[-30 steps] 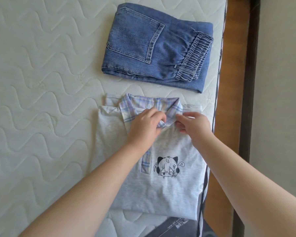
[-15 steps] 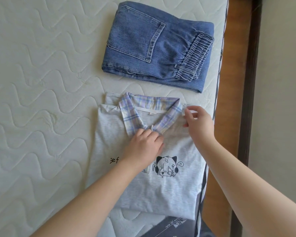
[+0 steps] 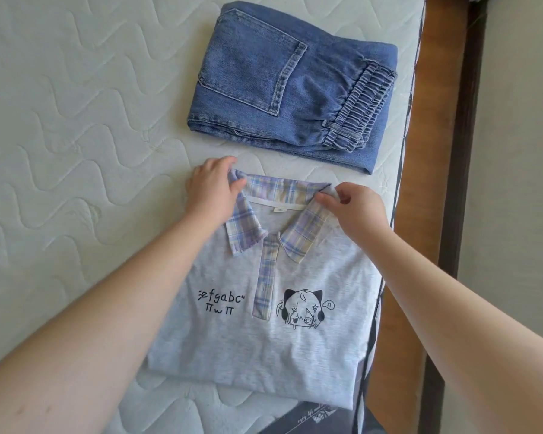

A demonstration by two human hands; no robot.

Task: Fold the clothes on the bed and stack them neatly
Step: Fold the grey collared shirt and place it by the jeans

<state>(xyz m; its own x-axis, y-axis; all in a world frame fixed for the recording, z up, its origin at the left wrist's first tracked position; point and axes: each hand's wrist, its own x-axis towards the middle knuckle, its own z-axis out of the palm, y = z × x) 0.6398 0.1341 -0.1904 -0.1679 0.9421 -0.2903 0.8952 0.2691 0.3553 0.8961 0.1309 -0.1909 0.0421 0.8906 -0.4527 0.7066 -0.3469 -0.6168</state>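
While both hands grip the plaid collar (image 3: 282, 195) of the folded grey shirt (image 3: 264, 324), the fold under it is the thing most at risk. The left hand (image 3: 212, 195) pinches the collar's left corner between thumb and fingers, and the right hand (image 3: 355, 208) pinches the right corner the same way. The shirt lies flat on the bed (image 3: 60, 136), near its right edge, with the folded jeans (image 3: 295, 86) just beyond it and apart from it. A lift by the collar alone would probably let the tucked sleeves and lower half drop open, since nothing supports them from below. A sideways tug could also skew the collar or drag the shirt toward the bed's edge, where its right side already lies close to the drop. Set carelessly on the jeans, whose elastic waistband makes a lumpy side, the shirt might sit crooked.
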